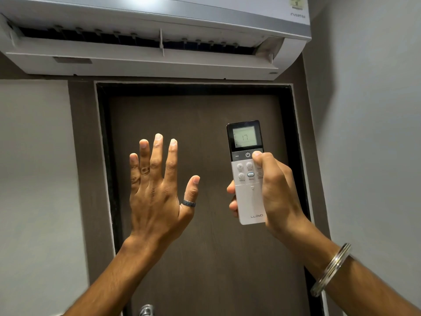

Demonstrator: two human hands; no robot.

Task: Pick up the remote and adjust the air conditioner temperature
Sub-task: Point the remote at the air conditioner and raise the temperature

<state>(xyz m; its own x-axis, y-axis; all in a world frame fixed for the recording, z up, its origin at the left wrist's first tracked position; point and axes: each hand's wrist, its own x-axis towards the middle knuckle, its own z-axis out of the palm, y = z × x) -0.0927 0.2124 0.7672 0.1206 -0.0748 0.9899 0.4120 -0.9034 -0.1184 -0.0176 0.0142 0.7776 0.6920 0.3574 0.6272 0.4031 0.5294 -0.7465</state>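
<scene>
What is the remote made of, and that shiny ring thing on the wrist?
The remote looks like plastic: a glossy black top around the screen, a smooth matte white body with moulded buttons. The bangle on the right wrist looks like polished metal, silvery with bright reflections, probably steel, though that can't be confirmed by sight.

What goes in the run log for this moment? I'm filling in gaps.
right hand: holds remote, thumb by power button | left hand: open, empty | remote display: 17 | air conditioner: flap open

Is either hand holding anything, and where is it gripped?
The right hand grips the remote around its lower half, thumb near the top buttons. The left hand is empty.
</scene>
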